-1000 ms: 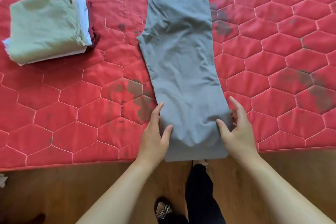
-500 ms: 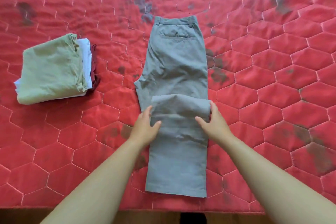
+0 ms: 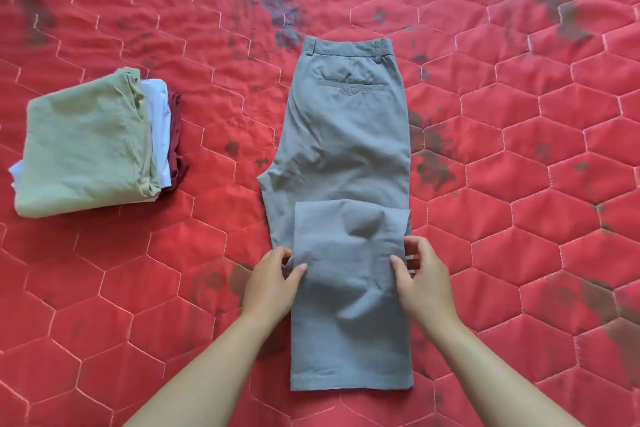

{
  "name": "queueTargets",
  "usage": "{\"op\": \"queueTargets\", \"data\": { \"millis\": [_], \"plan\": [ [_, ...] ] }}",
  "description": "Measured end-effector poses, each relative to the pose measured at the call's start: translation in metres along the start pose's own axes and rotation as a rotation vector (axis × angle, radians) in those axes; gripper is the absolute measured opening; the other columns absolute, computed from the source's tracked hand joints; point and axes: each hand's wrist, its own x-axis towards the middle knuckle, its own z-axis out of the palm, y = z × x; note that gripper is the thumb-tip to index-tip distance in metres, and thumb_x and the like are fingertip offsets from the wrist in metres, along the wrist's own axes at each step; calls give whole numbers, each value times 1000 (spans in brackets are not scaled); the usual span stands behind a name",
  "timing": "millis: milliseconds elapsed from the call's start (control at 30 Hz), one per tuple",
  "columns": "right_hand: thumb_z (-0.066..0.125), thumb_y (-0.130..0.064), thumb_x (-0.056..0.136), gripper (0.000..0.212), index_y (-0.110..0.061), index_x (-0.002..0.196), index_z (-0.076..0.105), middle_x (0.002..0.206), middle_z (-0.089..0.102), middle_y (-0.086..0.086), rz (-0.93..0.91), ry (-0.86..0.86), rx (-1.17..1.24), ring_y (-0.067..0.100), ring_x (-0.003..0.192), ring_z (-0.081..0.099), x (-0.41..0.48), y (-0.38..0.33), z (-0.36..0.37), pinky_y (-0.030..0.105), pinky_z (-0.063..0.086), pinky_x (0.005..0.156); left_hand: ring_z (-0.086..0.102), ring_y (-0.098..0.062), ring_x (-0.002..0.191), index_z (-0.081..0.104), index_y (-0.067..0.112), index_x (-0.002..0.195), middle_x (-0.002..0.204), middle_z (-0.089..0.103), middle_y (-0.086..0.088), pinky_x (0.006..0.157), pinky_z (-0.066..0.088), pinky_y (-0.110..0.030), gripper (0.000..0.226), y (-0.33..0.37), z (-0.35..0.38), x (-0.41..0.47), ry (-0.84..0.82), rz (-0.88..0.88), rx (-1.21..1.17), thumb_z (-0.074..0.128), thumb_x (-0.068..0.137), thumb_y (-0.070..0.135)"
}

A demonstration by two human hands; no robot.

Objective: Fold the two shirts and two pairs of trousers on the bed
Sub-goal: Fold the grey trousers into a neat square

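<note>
Head view, looking down on the bed. Far left: stack of three folded garments, olive on top, white under it, maroon at the bottom, edges stepped out to the right. It lies flat, well apart from everything else. Judged as three of the four pieces done, though the folds do not show which are shirts and which are trousers. Centre: grey trousers, the last piece, laid lengthwise with waistband and back pocket at the far end and one leg over the other. The hem end is doubled up toward the seat, its edge lying about midway along the garment. Left hand pinches the left edge of that doubled flap, thumb on top, fingers curled at the side. Right hand grips the right edge likewise, thumb on the cloth, fingers curled round the border. The flap is puckered between the hands, not flat. Judgement: final garment is in mid-fold. First fold is made; a further fold or two should bring it to the stack's size, then probably onto the stack. Surface: bed has a red quilted cover with hexagon stitching in pale thread. Dark blotchy stains are scattered over it, heaviest beyond the waistband, along the trousers' right side and at far right. Bed fills the frame; nothing of the room shows.
</note>
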Motion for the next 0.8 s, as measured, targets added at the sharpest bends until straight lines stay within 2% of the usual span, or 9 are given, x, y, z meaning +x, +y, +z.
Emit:
{"op": "queueTargets", "data": {
  "millis": [100,200,267,333,400,500,600,733,800],
  "plan": [
    [65,-8,83,25,-25,98,55,91,63,-12,-21,77,99,7,76,59,35,-29,0,12,44,65,55,-10,77,58,22,86,88,59,6,65,38,-14,10,25,-18,21,74,110,-109,67,82,24],
    [64,-10,84,27,-27,103,54,92,59,-18,15,91,131,3,76,56,67,-45,-1,5,40,65,53,-13,88,59,16,101,98,53,2,73,32,-5,23,43,-33,49,141,120,-233,69,81,20],
    [61,-16,88,29,-23,113,49,91,60,-12,106,15,75,3,76,56,67,-40,0,3,37,64,48,-16,100,53,11,114,109,47,-2,86,33,-16,44,41,-35,52,130,31,-182,72,78,27],
    [59,-23,90,32,-15,117,45,86,63,-3,219,-19,20,6,74,56,49,-25,2,9,35,60,46,-25,110,47,6,119,119,45,-10,93,33,-29,58,29,-28,41,80,-138,-101,72,77,38],
    [56,-29,92,24,-10,105,50,77,64,-2,318,-37,-29,15,74,53,28,-14,1,19,30,58,43,-33,115,44,4,117,123,44,-17,94,33,-35,63,18,-18,26,-9,-344,-67,67,78,47],
    [51,-35,93,30,-9,78,54,63,51,-7,370,-88,10,15,66,46,5,-4,1,19,33,54,50,-32,112,46,11,100,115,55,-17,86,37,-36,51,11,-5,21,-202,-513,-210,52,84,58],
    [63,-32,85,20,-13,80,58,70,62,-3,364,-136,37,14,68,56,-5,-7,-3,30,43,66,51,-21,105,46,17,103,102,54,4,81,32,-29,44,11,0,22,-296,-460,-298,42,88,59],
    [69,-19,80,9,-14,85,65,79,70,-6,322,-175,-29,13,78,65,-18,-7,-10,36,51,74,58,-11,101,43,30,112,101,60,14,85,43,-27,38,9,1,3,-268,-319,-473,67,83,34],
    [69,-18,80,6,-15,83,65,75,69,-9,259,-116,-63,13,75,64,-20,-14,-14,34,51,71,60,-5,96,38,37,111,98,63,14,79,44,-17,45,13,0,-10,-180,-254,-463,69,82,23]
  ]
}}
